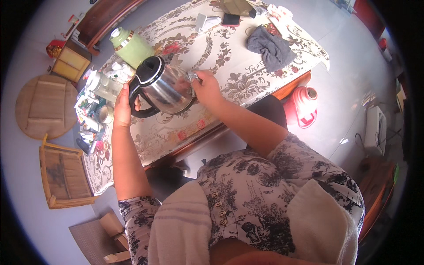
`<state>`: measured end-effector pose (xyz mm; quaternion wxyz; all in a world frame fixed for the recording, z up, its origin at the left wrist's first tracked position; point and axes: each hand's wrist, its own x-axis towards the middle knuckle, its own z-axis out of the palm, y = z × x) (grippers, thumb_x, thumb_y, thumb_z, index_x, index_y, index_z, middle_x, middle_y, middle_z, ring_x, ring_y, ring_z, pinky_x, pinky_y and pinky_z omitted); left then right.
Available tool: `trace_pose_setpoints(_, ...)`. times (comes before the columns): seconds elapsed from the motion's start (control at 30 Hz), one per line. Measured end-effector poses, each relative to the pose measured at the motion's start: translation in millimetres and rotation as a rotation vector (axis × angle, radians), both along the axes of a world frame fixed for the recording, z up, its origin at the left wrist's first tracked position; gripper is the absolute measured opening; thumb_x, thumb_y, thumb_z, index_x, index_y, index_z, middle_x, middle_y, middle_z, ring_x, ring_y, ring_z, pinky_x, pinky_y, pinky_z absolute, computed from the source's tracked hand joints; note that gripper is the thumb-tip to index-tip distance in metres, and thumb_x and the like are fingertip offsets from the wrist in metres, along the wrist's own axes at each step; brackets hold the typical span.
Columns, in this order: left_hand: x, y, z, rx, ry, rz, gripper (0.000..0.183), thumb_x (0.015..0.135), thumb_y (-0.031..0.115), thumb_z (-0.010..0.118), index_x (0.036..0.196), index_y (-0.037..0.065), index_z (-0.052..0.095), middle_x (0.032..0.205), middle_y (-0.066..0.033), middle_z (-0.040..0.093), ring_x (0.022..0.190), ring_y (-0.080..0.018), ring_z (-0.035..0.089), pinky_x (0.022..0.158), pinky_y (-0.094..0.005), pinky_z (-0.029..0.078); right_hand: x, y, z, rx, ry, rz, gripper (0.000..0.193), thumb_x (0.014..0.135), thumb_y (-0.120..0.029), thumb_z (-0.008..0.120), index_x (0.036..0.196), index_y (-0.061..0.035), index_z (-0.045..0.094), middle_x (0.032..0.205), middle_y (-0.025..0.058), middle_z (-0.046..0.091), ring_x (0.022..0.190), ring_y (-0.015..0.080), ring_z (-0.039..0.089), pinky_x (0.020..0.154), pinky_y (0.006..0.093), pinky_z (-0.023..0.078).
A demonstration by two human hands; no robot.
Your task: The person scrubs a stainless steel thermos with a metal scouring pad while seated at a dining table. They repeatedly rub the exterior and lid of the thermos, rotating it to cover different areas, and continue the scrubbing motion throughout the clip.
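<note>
A silver electric kettle [172, 90] with a black lid and black handle is held tilted above the flowered tablecloth. My left hand [124, 102] is closed around its handle, thumb up along the side. Pressed to the kettle's far-right wall, my right hand [207, 87] pinches a small crumpled greyish wad [192, 77]; its material is too small to make out, and the fingers partly cover it. Just behind the kettle stands a pale green thermos flask [132, 47]. A clear jug [104, 86] is close to my left hand.
Small bottles and a cup [106, 114] crowd the table's left end. A dark grey cloth [270, 48], a phone [231, 20] and a white holder [206, 23] lie farther back. On the floor at right stands a pink thermos flask [302, 105]; a wooden stool [66, 172] is at left.
</note>
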<state>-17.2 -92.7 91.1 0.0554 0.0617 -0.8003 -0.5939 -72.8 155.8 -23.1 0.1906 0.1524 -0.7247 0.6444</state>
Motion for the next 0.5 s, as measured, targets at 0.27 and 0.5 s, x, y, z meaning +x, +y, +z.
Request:
trace_pose_setpoints(0.27,-22.4,14.8,46.5,-0.51,0.123,0.028,0.057,0.1,0.049,0.039,0.123,0.002,0.062,0.113,-0.0171,0.062,0.108,-0.0271,0.058,0.098,-0.033,0.039,8.1,5.8,44.4,-0.03,0.265,0.035,0.025,0.085,-0.002,0.058,0.109,-0.0031,0.066,0.099,0.0149,0.061,0.085,0.0295,0.062,0.075,0.0364,0.05)
trace_pose_setpoints(0.5,-69.3,79.2,51.4,-1.016,-0.072,0.264,0.071,0.099,0.051,0.016,0.111,0.004,0.067,0.116,-0.0247,0.062,0.113,-0.041,0.055,0.098,-0.0447,0.041,-4.5,-11.0,36.1,-0.135,0.212,0.078,0.025,0.085,-0.005,0.059,0.109,-0.005,0.067,0.093,0.0152,0.059,0.083,0.0294,0.059,0.076,0.0354,0.049)
